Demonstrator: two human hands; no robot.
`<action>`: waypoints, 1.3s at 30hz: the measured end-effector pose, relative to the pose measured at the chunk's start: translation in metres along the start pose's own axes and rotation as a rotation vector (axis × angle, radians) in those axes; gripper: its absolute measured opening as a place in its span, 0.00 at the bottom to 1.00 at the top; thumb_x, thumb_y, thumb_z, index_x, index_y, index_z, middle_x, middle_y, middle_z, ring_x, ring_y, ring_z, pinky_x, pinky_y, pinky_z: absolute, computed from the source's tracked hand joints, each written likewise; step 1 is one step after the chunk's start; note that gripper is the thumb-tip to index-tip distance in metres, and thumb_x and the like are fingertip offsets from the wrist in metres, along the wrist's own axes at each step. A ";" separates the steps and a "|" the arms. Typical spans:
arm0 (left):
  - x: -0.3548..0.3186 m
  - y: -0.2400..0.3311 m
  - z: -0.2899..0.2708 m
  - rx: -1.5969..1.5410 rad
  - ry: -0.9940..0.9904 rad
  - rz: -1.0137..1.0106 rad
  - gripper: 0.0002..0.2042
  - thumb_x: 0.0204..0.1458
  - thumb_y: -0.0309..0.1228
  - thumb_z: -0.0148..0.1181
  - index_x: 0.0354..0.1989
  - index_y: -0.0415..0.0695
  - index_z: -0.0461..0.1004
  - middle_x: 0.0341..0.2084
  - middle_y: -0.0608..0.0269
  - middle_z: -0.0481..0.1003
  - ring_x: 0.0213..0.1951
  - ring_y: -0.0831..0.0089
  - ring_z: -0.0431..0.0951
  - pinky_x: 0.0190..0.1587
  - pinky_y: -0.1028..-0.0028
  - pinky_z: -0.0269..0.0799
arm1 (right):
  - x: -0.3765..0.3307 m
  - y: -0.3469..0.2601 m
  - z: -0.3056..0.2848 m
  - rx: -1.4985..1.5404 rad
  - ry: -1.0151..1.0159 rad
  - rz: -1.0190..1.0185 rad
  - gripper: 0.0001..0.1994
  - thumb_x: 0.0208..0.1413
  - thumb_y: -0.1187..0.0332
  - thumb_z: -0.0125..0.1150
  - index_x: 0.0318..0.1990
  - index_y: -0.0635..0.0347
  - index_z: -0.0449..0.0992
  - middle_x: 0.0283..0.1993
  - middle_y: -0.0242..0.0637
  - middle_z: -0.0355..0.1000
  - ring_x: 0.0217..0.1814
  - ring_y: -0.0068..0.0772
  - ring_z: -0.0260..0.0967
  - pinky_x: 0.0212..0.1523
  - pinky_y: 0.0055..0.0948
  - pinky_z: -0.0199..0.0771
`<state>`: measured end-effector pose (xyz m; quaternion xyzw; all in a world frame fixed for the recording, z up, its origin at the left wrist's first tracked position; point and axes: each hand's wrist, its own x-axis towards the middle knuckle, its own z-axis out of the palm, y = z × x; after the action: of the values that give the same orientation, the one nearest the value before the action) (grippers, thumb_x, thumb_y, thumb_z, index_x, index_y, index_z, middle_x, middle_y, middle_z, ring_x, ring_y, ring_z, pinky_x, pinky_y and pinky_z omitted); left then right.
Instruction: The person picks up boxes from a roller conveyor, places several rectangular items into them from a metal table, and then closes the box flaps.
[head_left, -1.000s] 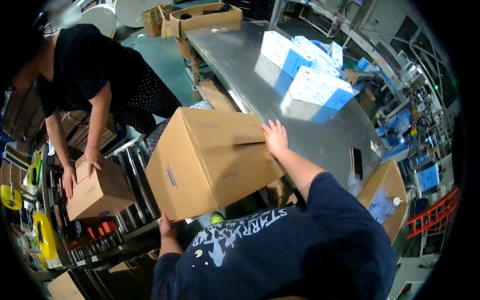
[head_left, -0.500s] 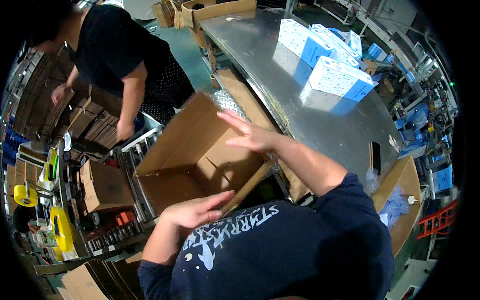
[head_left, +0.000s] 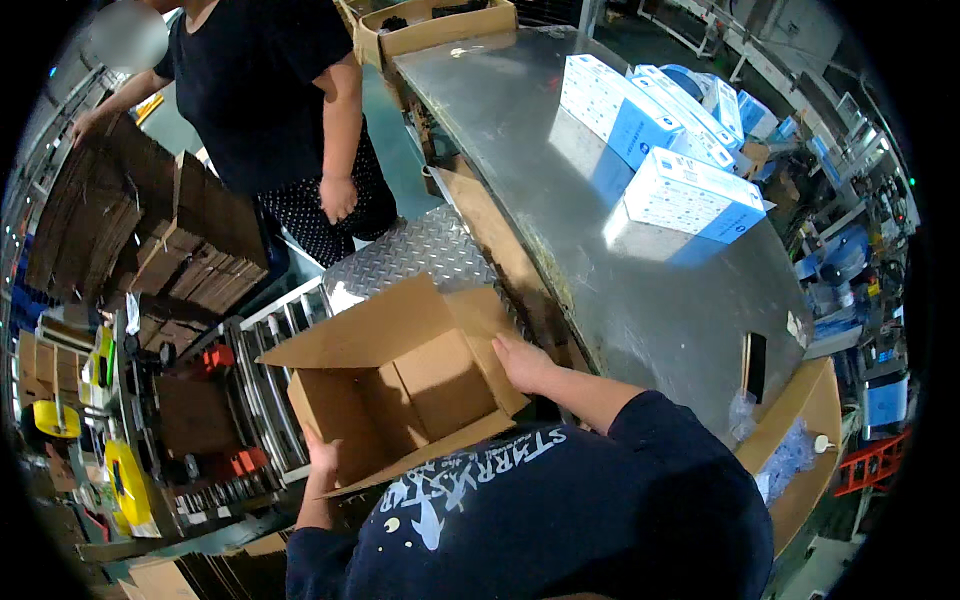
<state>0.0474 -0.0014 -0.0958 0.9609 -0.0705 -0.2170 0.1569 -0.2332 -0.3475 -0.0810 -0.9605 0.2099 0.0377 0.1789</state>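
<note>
Brown corrugated cardboard box (head_left: 400, 385), open-topped, flaps splayed out, sits tilted in front of the person, over the roller conveyor (head_left: 262, 385) and just beside the steel worktop (head_left: 640, 270). Inside looks bare, inner flaps visible at the bottom. Right hand (head_left: 522, 362) lies flat on the box's right flap edge, fingers extended, palm down, grip not closed around anything, just pressing. Left hand (head_left: 322, 452) is at the box's lower-left corner, mostly hidden behind the cardboard; it touches the box, but cannot tell whether the fingers are curled round the edge or open. Dark blue sleeves come in from the lower edge.

On the worktop, far side: white-and-blue cartons (head_left: 690, 195), several stacked near each other, well apart from the box. A dark phone-like slab (head_left: 754, 365) lies near the worktop's near edge. Diamond-plate panel (head_left: 415, 255) sits between box and worktop end. Another open cardboard box (head_left: 430, 25) at the worktop's top end.

Co-worker in a black top (head_left: 270, 90) stands upper left, one hand (head_left: 338, 198) hanging at the hip, the other hand (head_left: 85, 125) on a stack of flattened cardboard (head_left: 130, 225). Yellow tape rolls (head_left: 55, 418) at the left rim.
</note>
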 end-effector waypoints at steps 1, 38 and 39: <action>0.005 0.006 0.014 -0.099 -0.034 0.107 0.45 0.36 0.33 0.63 0.62 0.37 0.41 0.58 0.41 0.50 0.60 0.49 0.51 0.60 0.61 0.50 | 0.009 0.001 -0.020 0.012 -0.160 0.102 0.21 0.50 0.70 0.45 0.53 0.69 0.59 0.52 0.55 0.62 0.53 0.50 0.62 0.50 0.39 0.65; -0.090 0.428 0.014 0.082 -0.963 0.973 0.20 0.55 0.35 0.51 0.53 0.37 0.63 0.32 0.60 0.72 0.33 0.75 0.71 0.36 0.73 0.68 | 0.004 0.411 -0.345 -0.295 0.359 0.828 0.38 0.36 0.38 0.59 0.57 0.44 0.64 0.56 0.47 0.62 0.55 0.48 0.62 0.51 0.42 0.65; -0.112 0.467 0.024 0.117 -0.936 1.117 0.25 0.55 0.33 0.51 0.59 0.37 0.55 0.43 0.54 0.70 0.48 0.67 0.69 0.52 0.69 0.62 | 0.018 0.398 -0.341 -0.303 0.355 0.831 0.42 0.34 0.35 0.59 0.59 0.42 0.61 0.58 0.46 0.60 0.57 0.49 0.60 0.52 0.44 0.63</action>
<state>-0.0953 -0.4249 0.0831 0.5952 -0.6211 -0.4886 0.1459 -0.3839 -0.8140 0.1038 -0.8020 0.5958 -0.0284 -0.0319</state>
